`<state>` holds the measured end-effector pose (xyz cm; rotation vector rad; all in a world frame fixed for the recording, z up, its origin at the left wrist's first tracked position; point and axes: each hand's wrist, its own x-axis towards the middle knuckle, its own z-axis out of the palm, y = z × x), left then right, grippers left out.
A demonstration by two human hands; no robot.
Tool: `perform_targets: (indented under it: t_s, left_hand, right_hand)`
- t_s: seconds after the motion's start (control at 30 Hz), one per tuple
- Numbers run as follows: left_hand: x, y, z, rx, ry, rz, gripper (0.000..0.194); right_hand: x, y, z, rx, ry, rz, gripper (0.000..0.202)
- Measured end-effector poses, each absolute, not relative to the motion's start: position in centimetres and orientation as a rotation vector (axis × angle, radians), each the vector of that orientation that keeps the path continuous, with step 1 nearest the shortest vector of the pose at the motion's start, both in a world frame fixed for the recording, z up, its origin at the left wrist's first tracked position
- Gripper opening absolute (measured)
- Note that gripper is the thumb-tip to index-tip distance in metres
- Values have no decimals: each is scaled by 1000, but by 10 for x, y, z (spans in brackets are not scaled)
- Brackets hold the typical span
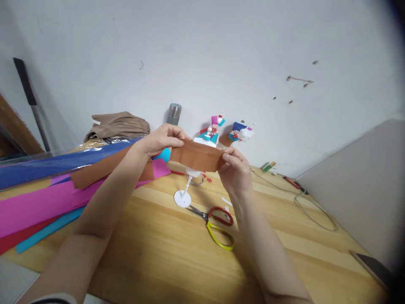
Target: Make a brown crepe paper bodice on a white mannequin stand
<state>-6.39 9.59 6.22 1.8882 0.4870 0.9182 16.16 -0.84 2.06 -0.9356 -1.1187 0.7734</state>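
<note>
left hand (pixel 166 140) and right hand (pixel 236 168), apart, each pinch one end of a flat brown strip of sheet material (pixel 198 156) above the table (pixel 158 240), toward its far edge. below: white round-based stand (pixel 182 199). nearer the front edge: red-and-yellow-handled metal scissors (pixel 205 217). left edge: multicoloured flat sheets (pixel 34 207).

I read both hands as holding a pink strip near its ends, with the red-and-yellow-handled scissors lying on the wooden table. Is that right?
Not quite: the head view shows the strip is brown, not pink. The left hand and right hand do hold it near its ends, and the scissors lie on the wooden table.
</note>
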Motion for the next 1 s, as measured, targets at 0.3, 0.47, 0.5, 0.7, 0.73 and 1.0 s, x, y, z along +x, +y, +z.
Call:
perform_targets:
  t_s: [0.3, 0.47, 0.5, 0.7, 0.73, 1.0]
  left_hand:
    - [-70, 101, 60, 1850, 437, 838, 24]
    - [-77, 100, 63, 1868, 504, 784, 23]
    - [-78, 99, 65, 1867, 507, 770, 24]
    - [-83, 94, 70, 1872, 502, 721, 17]
    - [-83, 94, 70, 1872, 506, 718, 16]
    - [-73, 92, 69, 1853, 555, 686, 11]
  right_hand:
    - [167, -12, 18, -961, -1201, 706, 17]
    - [167, -14, 19, -986, -1231, 657, 17]
    - [166, -15, 19, -962, -1218, 668, 16]
    - [167, -15, 14, -853, -1237, 670, 12]
    - [168, -14, 13, -855, -1249, 669, 11]
    - [166, -13, 14, -838, -1172, 759, 11]
